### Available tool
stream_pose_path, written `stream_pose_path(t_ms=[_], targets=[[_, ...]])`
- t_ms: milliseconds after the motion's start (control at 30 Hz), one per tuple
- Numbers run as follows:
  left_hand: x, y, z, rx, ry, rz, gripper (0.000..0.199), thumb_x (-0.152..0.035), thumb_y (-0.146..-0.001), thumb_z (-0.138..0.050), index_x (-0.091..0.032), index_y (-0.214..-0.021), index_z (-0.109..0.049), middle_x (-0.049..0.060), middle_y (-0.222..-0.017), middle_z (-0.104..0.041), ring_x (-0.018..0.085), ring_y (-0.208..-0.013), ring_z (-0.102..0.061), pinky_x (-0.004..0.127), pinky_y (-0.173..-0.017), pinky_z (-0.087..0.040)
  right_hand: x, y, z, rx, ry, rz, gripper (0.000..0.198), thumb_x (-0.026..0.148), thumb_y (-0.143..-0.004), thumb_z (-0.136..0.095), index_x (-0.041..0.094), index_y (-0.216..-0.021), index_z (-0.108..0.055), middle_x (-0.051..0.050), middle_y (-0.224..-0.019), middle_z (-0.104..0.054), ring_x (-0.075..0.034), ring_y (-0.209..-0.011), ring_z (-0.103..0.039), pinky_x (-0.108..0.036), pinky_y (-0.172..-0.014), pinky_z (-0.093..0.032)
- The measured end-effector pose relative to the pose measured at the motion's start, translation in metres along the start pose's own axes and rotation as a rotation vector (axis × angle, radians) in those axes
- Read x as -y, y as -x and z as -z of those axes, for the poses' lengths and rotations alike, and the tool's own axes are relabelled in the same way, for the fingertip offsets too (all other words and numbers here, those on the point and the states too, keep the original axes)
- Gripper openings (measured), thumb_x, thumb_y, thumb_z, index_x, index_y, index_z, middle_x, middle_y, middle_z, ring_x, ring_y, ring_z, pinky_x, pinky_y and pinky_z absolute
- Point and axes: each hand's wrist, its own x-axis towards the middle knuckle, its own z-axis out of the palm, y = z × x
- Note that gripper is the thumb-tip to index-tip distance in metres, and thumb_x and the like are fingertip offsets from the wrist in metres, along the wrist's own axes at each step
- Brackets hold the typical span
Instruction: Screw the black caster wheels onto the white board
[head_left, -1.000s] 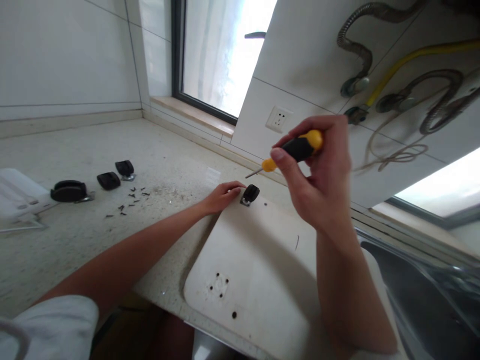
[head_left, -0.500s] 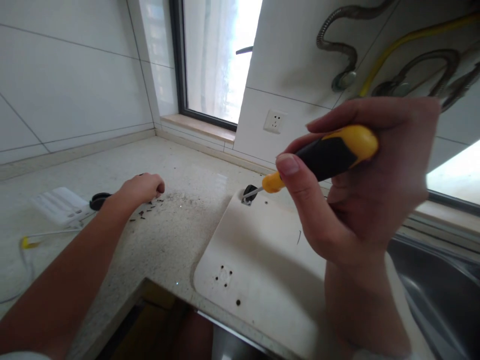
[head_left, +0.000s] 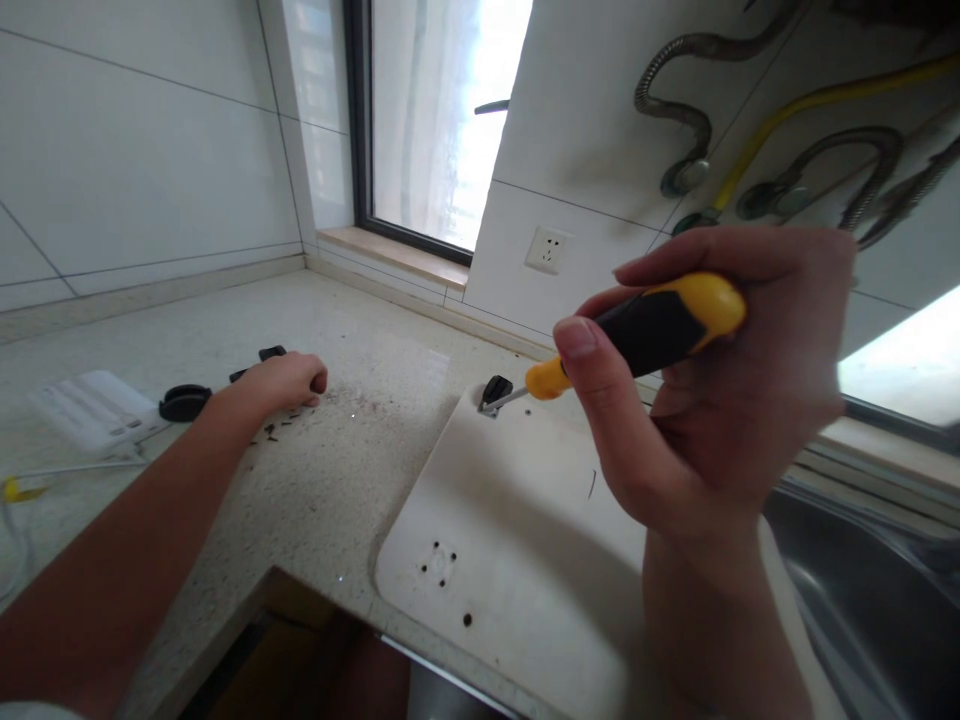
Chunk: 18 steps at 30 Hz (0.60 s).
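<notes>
My right hand (head_left: 720, 400) grips a yellow and black screwdriver (head_left: 652, 325). The shaft slants down left, and its tip meets the metal plate of a small black caster-like fitting (head_left: 496, 389) at the far left corner of a white panel (head_left: 517, 510). Over on the counter, my left hand (head_left: 292, 380) rests with its fingers curled down beside loose dark screws (head_left: 271, 432); whatever its fingertips may hold is hidden. Four-hole marks show near the panel's front left corner, along with one larger hole.
Left of my left hand lie a round black part (head_left: 184, 402) and a white power-bank-like box (head_left: 97, 412) with a cable. Dark crumbs dot the stone counter (head_left: 345, 500). A metal sink (head_left: 862, 590) is at right, an open gap at the front edge. Hoses (head_left: 679, 95) hang on the wall.
The view has shifted slightly. The screwdriver stays at the black fitting in my right hand. My left hand remains low by the screws, and a black piece behind it has come into sight.
</notes>
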Motion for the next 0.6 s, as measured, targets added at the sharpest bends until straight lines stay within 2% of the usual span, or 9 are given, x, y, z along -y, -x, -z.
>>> stream_pose_path(t_ms=[133,267,400,500,600], targets=[[0.003,0.0,-0.001,-0.001,0.008,0.015,0.027,-0.028,-0.064,-0.079,-0.021,-0.09,-0.083,0.018,-0.105,-0.084,0.038,-0.095,-0.078,0.042,-0.082,-0.054,0.0,0.0,-0.001,-0.012,-0.012,0.008,0.023,0.023,-0.096,-0.081,0.029,-0.114,-0.069,-0.002,-0.107,-0.064,-0.017,-0.083,-0.07,-0.036,-0.071,-0.059],[-0.001,0.002,-0.004,-0.011,0.017,0.011,0.023,-0.027,-0.065,-0.075,-0.021,-0.086,-0.081,0.018,-0.104,-0.084,0.039,-0.098,-0.078,0.042,-0.08,-0.054,0.001,0.001,0.0,0.025,-0.017,0.009,0.025,0.021,-0.094,-0.083,0.028,-0.114,-0.069,-0.001,-0.108,-0.063,-0.016,-0.082,-0.071,-0.036,-0.07,-0.059],[-0.009,0.004,0.003,-0.103,0.048,-0.031,0.02,-0.03,-0.07,-0.072,-0.02,-0.086,-0.079,0.018,-0.103,-0.084,0.038,-0.098,-0.078,0.043,-0.084,-0.056,0.001,0.002,-0.001,0.054,-0.04,-0.008,0.028,0.021,-0.094,-0.084,0.028,-0.117,-0.068,-0.001,-0.108,-0.063,-0.017,-0.084,-0.072,-0.036,-0.068,-0.059],[-0.028,0.014,0.016,-0.192,0.259,-0.141,0.022,-0.038,-0.078,-0.074,-0.02,-0.089,-0.079,0.014,-0.096,-0.084,0.033,-0.096,-0.079,0.044,-0.091,-0.059,-0.004,0.003,-0.008,-0.002,-0.081,0.0,0.027,0.022,-0.094,-0.083,0.029,-0.115,-0.07,-0.002,-0.107,-0.062,-0.017,-0.084,-0.072,-0.036,-0.067,-0.06],[-0.063,0.033,0.031,-0.25,0.704,-0.34,0.037,-0.054,-0.083,-0.081,-0.022,-0.101,-0.081,0.01,-0.101,-0.085,0.029,-0.098,-0.081,0.042,-0.093,-0.063,-0.012,0.002,-0.017,-0.158,-0.192,-0.036,0.022,0.024,-0.093,-0.082,0.03,-0.111,-0.072,-0.002,-0.111,-0.059,-0.016,-0.082,-0.072,-0.036,-0.068,-0.062]])
